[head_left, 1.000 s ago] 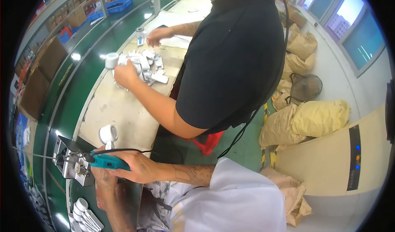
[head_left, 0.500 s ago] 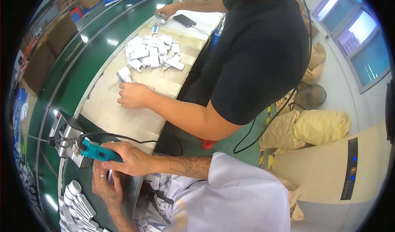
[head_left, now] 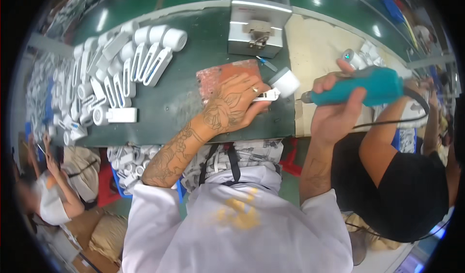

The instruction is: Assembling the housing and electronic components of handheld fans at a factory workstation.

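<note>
My left hand (head_left: 232,101) is closed around the handle of a white handheld device. Its cylindrical white head (head_left: 285,83) pokes out past my fingers to the right. The hand rests over a worn reddish pad (head_left: 208,83) on the dark green bench, and most of the device's handle is hidden under it. My right hand (head_left: 334,111) grips a teal electric screwdriver (head_left: 361,87), held sideways with its tip pointing left toward the device, apart from it. A black cable trails from the screwdriver's right end.
A silver screw-feeder-like box (head_left: 256,26) stands at the bench's far side, with a small blue-and-white piece (head_left: 266,64) before it. Many similar white devices (head_left: 121,65) lie heaped at left. A co-worker in black (head_left: 397,176) sits at right, near more white parts (head_left: 370,55).
The view has swung left from the co-worker's side to my own bench. My right hand has brought the screwdriver away from the silver box, back toward the device in my left hand.
</note>
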`<state>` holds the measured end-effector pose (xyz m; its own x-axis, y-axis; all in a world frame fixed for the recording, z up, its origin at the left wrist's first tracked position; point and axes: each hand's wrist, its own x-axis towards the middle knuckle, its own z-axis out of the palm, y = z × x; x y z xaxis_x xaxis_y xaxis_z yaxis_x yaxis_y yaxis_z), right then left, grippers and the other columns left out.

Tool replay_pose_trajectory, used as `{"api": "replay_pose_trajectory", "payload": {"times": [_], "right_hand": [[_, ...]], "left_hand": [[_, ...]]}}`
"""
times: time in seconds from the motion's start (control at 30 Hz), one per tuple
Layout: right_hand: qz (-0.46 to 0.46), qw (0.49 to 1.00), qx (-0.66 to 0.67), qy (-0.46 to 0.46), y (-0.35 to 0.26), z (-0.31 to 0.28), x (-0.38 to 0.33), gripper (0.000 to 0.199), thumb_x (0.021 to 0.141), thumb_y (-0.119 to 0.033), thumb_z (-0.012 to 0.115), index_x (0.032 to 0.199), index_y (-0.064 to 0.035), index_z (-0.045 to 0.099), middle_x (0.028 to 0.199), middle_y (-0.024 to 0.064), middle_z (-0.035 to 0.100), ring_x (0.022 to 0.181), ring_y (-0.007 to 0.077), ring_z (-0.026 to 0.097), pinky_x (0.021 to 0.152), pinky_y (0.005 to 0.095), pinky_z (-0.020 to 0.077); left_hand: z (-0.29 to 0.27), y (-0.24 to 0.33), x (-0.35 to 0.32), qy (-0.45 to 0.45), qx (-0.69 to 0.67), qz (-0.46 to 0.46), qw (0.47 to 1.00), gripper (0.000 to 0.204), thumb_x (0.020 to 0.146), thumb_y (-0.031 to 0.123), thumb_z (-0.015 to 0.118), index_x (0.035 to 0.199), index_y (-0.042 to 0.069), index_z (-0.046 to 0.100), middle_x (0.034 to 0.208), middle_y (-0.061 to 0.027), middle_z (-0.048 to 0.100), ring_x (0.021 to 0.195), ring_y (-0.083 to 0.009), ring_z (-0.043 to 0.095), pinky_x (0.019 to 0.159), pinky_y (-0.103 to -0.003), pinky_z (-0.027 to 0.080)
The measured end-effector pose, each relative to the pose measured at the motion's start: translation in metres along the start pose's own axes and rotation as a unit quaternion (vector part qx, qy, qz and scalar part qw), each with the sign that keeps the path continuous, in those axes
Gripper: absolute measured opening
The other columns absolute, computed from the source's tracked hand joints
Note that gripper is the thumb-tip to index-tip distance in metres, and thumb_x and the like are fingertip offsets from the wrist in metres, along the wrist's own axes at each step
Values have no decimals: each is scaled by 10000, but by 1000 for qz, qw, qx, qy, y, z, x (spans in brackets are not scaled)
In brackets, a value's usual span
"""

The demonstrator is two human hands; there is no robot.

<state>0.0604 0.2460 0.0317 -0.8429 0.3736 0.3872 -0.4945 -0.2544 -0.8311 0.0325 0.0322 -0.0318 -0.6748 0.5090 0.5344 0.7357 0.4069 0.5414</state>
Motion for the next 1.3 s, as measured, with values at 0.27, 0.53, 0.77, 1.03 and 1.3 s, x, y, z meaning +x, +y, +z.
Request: {"api": "replay_pose_trajectory", "payload": {"times": [0.27, 0.53, 0.77, 1.03, 1.3], "right_hand": [[7, 998, 2, -56, 18, 50, 29, 856, 956, -708, 588, 1215, 107, 579, 753, 78, 561, 653, 180, 546, 624, 319, 474], [-46, 988, -66, -133, 67, 105, 75, 762, 997, -640, 588, 1174, 100, 614, 771, 62, 577, 675, 174, 573, 610, 293, 462], [-60, 986, -21, -152, 97, 113, 77, 452, 1039, -427, 661, 973, 17, 613, 721, 47, 601, 631, 148, 602, 605, 286, 487], [47, 987, -41, -146, 78, 115, 67, 464, 1045, -421, 646, 958, 34, 630, 714, 49, 588, 604, 145, 580, 576, 285, 470], [61, 983, -80, -150, 56, 90, 43, 650, 1030, -574, 590, 1105, 71, 602, 734, 83, 558, 631, 195, 547, 603, 329, 463]], "left_hand": [[-23, -4, 0, 21, 14, -59, 998, 240, 930, 227, 730, 1108, 67, 720, 978, -94, 637, 938, -328, 603, 922, -441, 491], [-35, -27, 3, 5, -9, -128, 992, 255, 941, 260, 715, 1134, 96, 739, 1074, -78, 650, 1073, -303, 563, 1017, -432, 434], [-24, -30, -1, 4, -12, -148, 989, 259, 950, 295, 703, 1133, 115, 733, 1110, -64, 669, 1131, -287, 586, 1046, -466, 422], [-30, -28, 1, -7, -23, -173, 985, 237, 937, 281, 724, 1096, 106, 727, 1078, -54, 665, 1101, -280, 597, 1037, -451, 432], [-28, -30, 1, 7, -28, -161, 987, 227, 942, 272, 718, 1102, 110, 731, 1061, -55, 666, 1095, -275, 597, 1030, -444, 435]]}}
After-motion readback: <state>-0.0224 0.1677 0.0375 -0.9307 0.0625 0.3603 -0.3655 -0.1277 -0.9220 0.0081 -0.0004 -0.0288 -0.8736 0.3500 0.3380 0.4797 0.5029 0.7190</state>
